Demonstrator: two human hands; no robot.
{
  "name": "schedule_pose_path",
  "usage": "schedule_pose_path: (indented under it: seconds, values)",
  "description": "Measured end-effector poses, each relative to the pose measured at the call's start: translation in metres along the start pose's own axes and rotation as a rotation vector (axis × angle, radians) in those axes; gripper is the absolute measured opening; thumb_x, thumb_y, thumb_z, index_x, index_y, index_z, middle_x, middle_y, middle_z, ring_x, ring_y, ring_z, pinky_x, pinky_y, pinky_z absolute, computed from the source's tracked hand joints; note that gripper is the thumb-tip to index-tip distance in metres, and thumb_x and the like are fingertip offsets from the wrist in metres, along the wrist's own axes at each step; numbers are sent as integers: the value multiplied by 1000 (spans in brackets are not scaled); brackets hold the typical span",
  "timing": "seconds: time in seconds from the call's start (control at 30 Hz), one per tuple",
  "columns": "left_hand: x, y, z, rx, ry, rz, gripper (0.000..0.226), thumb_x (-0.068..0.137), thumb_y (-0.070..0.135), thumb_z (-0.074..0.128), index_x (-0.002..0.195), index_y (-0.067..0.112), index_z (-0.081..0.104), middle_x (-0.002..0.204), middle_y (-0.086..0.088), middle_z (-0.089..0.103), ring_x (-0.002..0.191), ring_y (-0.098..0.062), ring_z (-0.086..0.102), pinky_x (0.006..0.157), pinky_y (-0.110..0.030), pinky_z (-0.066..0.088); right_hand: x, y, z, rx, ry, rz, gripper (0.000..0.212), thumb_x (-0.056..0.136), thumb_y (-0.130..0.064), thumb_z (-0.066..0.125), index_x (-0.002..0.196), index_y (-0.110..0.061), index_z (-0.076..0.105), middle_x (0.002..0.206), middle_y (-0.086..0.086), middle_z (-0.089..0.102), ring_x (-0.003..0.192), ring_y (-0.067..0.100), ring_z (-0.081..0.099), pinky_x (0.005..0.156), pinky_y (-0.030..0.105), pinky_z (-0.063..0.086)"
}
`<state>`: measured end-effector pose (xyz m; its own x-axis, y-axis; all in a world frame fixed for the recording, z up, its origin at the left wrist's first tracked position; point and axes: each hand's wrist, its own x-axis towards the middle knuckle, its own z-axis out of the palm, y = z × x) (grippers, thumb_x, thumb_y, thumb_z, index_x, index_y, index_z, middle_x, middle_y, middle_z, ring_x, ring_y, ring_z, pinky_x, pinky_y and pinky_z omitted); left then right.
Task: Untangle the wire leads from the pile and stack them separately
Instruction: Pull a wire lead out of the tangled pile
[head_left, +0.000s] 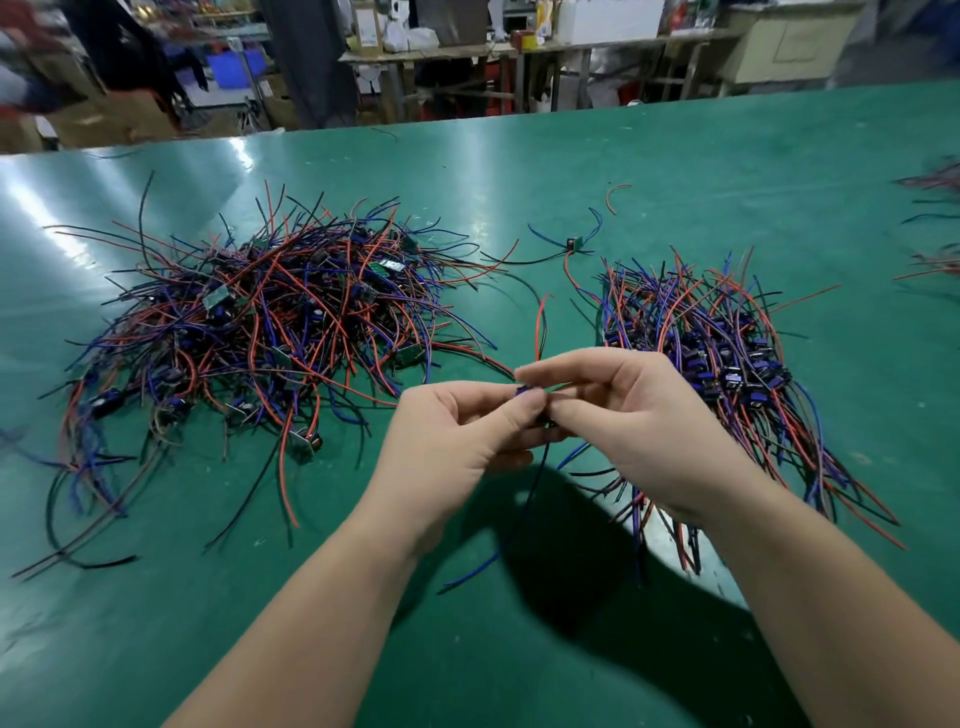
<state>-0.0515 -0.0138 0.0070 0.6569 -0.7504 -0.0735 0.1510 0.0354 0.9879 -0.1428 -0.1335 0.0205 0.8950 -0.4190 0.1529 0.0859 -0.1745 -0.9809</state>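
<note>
Both the left hand and right hand pinch one wire lead with their fingers above the counter, between tangled pile and sorted stack. Light and floppy, it is probably best gripped at its small module.

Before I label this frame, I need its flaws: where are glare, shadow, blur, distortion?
Head view: white glare streaks the green table at left; the arms' shadow darkens it below the left hand and right hand, which pinch a wire lead in sharp focus; background benches and right-edge wires are blurred; the wide lens bends the table's far edge.
</note>
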Motion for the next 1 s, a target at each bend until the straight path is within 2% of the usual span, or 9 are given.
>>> schedule_pose_path:
  seconds: [0.03,0.17,0.37,0.43,0.57,0.67,0.8,0.9,1.0]
  values:
    - [0,0,0,-19,5,-14,11,81,16,68,86,7,72,81,-8,75,77,-14,73,61,-19,54,0,0,1,14,10,16,29,85,11,57,85,-16,69,77,9,73,72,20,69,77,35,57]
    - [2,2,3,-106,117,-26,12,76,21,69,84,11,68,75,-5,73,67,-12,69,62,-20,56,1,1,-1,24,90,89,21,79,-1,70,70,-9,53,56,2,54,50,13,49,50,26,48]
    - [6,14,-1,-404,184,2,12,80,23,62,83,13,56,71,-2,71,61,-11,69,55,-21,56,-9,-8,2,138,-308,291,23,67,-12,75,65,-10,53,55,10,61,40,12,53,37,20,43]
    - [4,19,-3,-441,179,-32,15,79,25,62,85,13,55,69,-2,72,55,-9,66,48,-18,53,-9,-8,1,116,-287,324,24,76,-5,72,65,-11,51,53,10,60,36,12,49,35,18,40]
    - [0,24,-3,-418,118,-95,21,65,29,66,78,15,59,63,-1,70,45,-5,61,42,-15,48,-2,-8,-4,288,-63,356,20,75,11,53,70,-9,55,52,10,49,38,13,36,37,17,29]
    - [-3,24,-1,-370,39,-137,20,59,33,69,66,15,72,60,1,68,41,-4,57,42,-14,47,2,-9,-8,463,-37,389,33,67,0,38,86,-3,64,61,6,45,48,14,34,45,23,25]
    - [-7,17,4,-273,-88,-165,26,57,40,70,67,16,74,60,1,65,39,-4,54,41,-14,45,1,-7,-4,416,-50,337,24,77,-31,61,75,-13,77,62,-2,50,50,9,37,47,20,27]
    - [-10,14,7,-220,-150,-215,29,62,38,68,73,11,70,62,-2,68,41,-7,58,37,-15,43,1,-4,-3,373,-15,201,20,68,-27,66,77,-13,77,64,-1,63,54,7,47,51,18,36]
    - [-10,13,7,-204,-168,-216,23,62,36,68,65,13,73,65,-3,70,43,-7,60,38,-15,44,2,-2,-7,326,10,224,15,64,-24,67,72,-15,76,64,1,67,56,8,53,54,18,43]
